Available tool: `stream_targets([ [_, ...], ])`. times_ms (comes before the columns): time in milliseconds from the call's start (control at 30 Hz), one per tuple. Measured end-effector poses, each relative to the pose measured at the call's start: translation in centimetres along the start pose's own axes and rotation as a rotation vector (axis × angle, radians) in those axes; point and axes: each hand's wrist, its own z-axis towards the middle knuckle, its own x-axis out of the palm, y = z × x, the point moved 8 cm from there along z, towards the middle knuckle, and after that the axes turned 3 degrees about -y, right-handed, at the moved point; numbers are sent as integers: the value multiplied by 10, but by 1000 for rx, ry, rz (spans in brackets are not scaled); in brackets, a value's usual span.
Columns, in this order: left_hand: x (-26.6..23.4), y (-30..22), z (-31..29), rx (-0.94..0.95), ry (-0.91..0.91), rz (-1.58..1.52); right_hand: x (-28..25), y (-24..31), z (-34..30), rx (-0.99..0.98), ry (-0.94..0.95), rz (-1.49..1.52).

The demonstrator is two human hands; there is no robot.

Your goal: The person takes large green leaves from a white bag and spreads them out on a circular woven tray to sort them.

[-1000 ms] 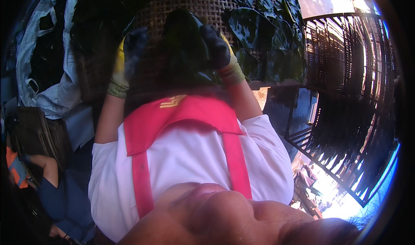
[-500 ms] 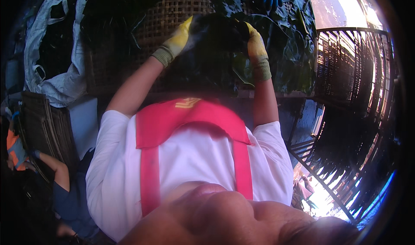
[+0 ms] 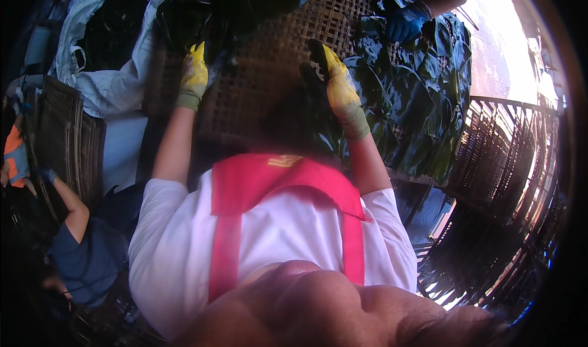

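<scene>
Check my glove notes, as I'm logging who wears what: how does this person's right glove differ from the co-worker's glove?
The right glove is yellow with dark areas; the co-worker's glove is blue.
The right glove's forearm lies below it; the co-worker's glove has its forearm at upper right.
Both are near glossy leaves.

Left leaves: broad, dark green, shadowed, ahead on your left.
Right leaves: glossy, dark green, overlapping across the weave on your right.
Woven mat: brown lattice, bare between your two leaf groups.
</scene>
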Motion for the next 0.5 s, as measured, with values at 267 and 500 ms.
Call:
stream_targets([
  [267, -17, 63, 26, -167, 32, 227, 151, 2, 183, 14, 78, -464],
  [500, -33, 50, 1, -75, -167, -97, 185, -8, 216, 113, 112, -121],
])
